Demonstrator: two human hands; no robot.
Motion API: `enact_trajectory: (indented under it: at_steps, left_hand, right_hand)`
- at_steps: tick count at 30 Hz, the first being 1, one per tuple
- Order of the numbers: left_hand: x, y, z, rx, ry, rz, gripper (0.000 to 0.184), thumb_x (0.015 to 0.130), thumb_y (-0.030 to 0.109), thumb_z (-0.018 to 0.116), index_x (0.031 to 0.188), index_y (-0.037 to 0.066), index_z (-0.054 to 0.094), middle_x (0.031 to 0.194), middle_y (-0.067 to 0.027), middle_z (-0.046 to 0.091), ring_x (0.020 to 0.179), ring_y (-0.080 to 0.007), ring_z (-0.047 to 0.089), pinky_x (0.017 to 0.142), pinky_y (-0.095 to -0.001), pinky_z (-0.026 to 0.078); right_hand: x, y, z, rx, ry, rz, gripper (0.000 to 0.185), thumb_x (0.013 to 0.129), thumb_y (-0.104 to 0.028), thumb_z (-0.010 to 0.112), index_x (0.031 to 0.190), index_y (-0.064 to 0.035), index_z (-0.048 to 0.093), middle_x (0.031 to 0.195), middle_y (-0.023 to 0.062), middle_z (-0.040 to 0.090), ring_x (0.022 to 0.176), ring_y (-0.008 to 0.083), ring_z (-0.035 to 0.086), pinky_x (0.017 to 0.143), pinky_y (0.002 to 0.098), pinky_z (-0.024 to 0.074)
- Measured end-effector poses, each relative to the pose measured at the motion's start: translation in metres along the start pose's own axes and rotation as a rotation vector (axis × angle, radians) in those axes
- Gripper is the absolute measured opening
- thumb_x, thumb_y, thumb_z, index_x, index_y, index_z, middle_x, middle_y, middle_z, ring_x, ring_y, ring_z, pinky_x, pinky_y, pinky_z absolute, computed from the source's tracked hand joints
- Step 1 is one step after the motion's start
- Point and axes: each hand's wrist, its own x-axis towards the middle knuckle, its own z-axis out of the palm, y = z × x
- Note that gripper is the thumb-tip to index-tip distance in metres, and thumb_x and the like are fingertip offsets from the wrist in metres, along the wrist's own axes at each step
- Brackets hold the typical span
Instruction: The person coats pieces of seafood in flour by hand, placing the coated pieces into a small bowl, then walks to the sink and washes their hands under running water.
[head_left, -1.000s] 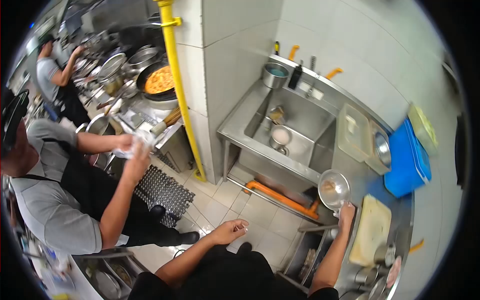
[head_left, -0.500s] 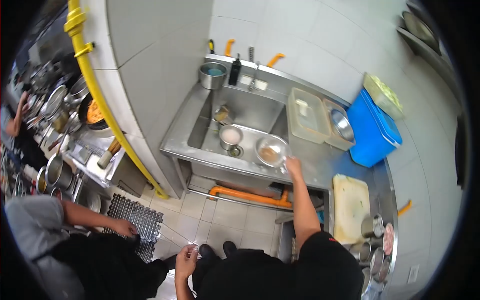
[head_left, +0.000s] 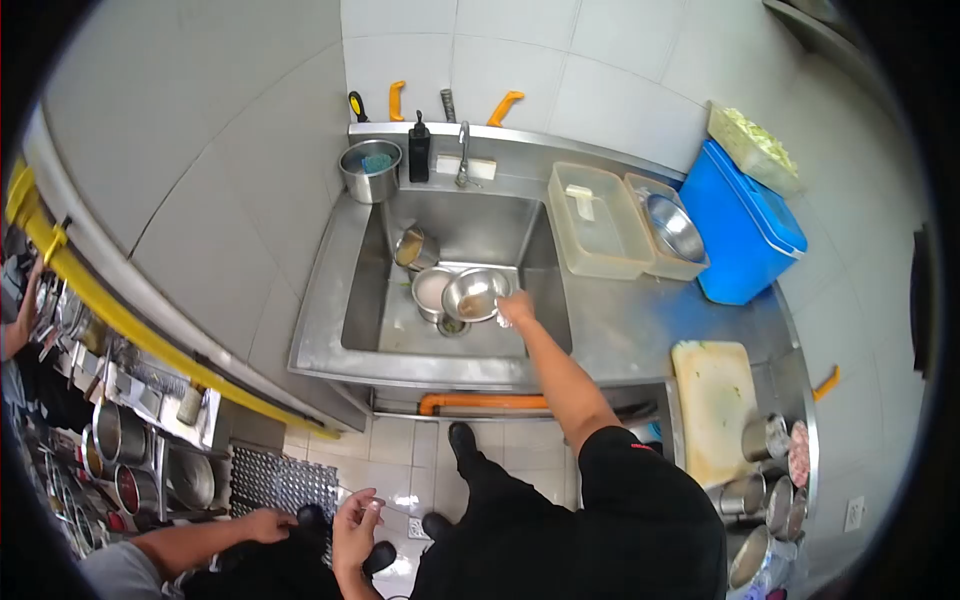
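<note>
My right hand (head_left: 517, 310) grips the rim of a shiny metal bowl (head_left: 490, 284) with brownish residue inside. A bit of something white shows beneath my fingers. The bowl is tilted over the steel sink (head_left: 380, 325), overlapping a small pot with cloudy pale liquid (head_left: 431, 291). Behind it, another metal pot (head_left: 424, 249) leans on its side. Green scraps lie at the drain (head_left: 453, 327). My left hand (head_left: 355, 525) hangs low over the floor, away from the sink, fingers curled and thumb pressed in; what it may hold is too small to make out.
On the counter stand a plastic tub (head_left: 610, 255), a blue cooler box (head_left: 735, 235) and a cutting board (head_left: 715, 410). A steel pot (head_left: 370, 185) and dark soap bottle (head_left: 419, 150) stand behind the sink, near the faucet (head_left: 464, 155). A co-worker's arm (head_left: 215, 535) is close on my left.
My right hand has carried the bowl from the sink's front right edge leftward over the basin, beside the pot. The view has turned right and I stand nearer. The co-worker sits lower in view.
</note>
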Motion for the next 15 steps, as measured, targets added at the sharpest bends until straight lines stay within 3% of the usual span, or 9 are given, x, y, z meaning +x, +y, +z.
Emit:
enact_trajectory:
  at_steps: [2,4,6,9,12,13,14,15]
  left_hand:
    - [0.032,0.024,0.007,-0.079,-0.069,0.058,0.029,0.089,0.005,0.055,0.116,-0.001,0.053,0.093,-0.0077,0.064,0.067,-0.0076,0.055,0.053,-0.0177,0.038]
    - [0.073,0.05,0.024,-0.126,-0.059,0.048,0.029,0.089,0.005,0.054,0.118,-0.001,0.052,0.093,-0.0078,0.063,0.066,-0.0073,0.055,0.051,-0.017,0.037]
    - [0.12,0.072,0.042,-0.184,-0.077,0.05,0.032,0.09,0.003,0.051,0.122,0.0,0.048,0.095,-0.0082,0.063,0.065,-0.0068,0.054,0.047,-0.0155,0.033]
    - [0.192,0.111,0.074,-0.165,-0.156,0.041,0.038,0.091,0.005,0.05,0.128,0.001,0.043,0.098,-0.0089,0.062,0.07,-0.0074,0.056,0.047,-0.0154,0.034]
    - [0.269,0.156,0.121,-0.059,-0.209,0.07,0.043,0.093,0.015,0.051,0.132,0.002,0.04,0.101,-0.0089,0.062,0.079,-0.0092,0.059,0.051,-0.0166,0.04]
    - [0.295,0.168,0.136,-0.053,-0.236,0.094,0.045,0.093,0.018,0.052,0.133,0.002,0.039,0.102,-0.0087,0.062,0.08,-0.0098,0.059,0.052,-0.0172,0.041]
    - [0.319,0.183,0.154,-0.011,-0.253,0.107,0.049,0.092,0.023,0.052,0.134,0.001,0.038,0.102,-0.0081,0.061,0.081,-0.0113,0.06,0.054,-0.0183,0.043]
    - [0.348,0.191,0.167,0.011,-0.326,0.164,0.052,0.092,0.028,0.052,0.135,0.001,0.037,0.104,-0.0074,0.061,0.084,-0.0116,0.06,0.056,-0.0203,0.044]
  right_hand:
    - [0.039,0.004,0.034,-0.063,0.066,-0.06,0.035,0.073,-0.026,0.064,0.085,0.0071,0.066,0.087,0.0254,0.065,0.086,0.0366,0.065,0.073,0.0414,0.0521]
    - [0.092,0.016,0.079,-0.084,0.053,0.019,0.035,0.072,-0.025,0.065,0.088,0.0057,0.066,0.095,0.0265,0.064,0.092,0.0377,0.063,0.079,0.0415,0.0507]
    - [0.104,-0.001,0.093,-0.032,0.006,0.177,0.04,0.073,-0.021,0.063,0.105,0.0037,0.059,0.11,0.0241,0.06,0.105,0.0347,0.058,0.088,0.0394,0.0485]
    - [0.124,-0.008,0.117,0.087,-0.073,0.17,0.031,0.077,-0.019,0.06,0.099,0.0016,0.057,0.104,0.0252,0.061,0.1,0.0381,0.059,0.083,0.0427,0.0497]
    - [0.181,0.038,0.191,0.073,-0.16,-0.08,0.031,0.077,-0.024,0.055,0.095,0.0005,0.06,0.098,0.0211,0.063,0.095,0.0356,0.06,0.081,0.0403,0.0496]
    - [0.224,0.052,0.243,0.162,-0.216,0.078,0.063,0.068,-0.047,0.072,0.103,0.0028,0.058,0.108,0.0214,0.061,0.104,0.0336,0.058,0.084,0.0393,0.0489]
    - [0.176,0.026,0.177,0.142,-0.078,0.053,0.023,0.075,-0.019,0.055,0.089,-0.0032,0.063,0.098,0.0184,0.064,0.094,0.0361,0.06,0.082,0.0401,0.0485]
    - [0.161,0.012,0.145,0.256,-0.068,0.098,0.02,0.075,-0.016,0.055,0.089,-0.0037,0.063,0.097,0.0185,0.064,0.093,0.0373,0.059,0.082,0.0411,0.048]
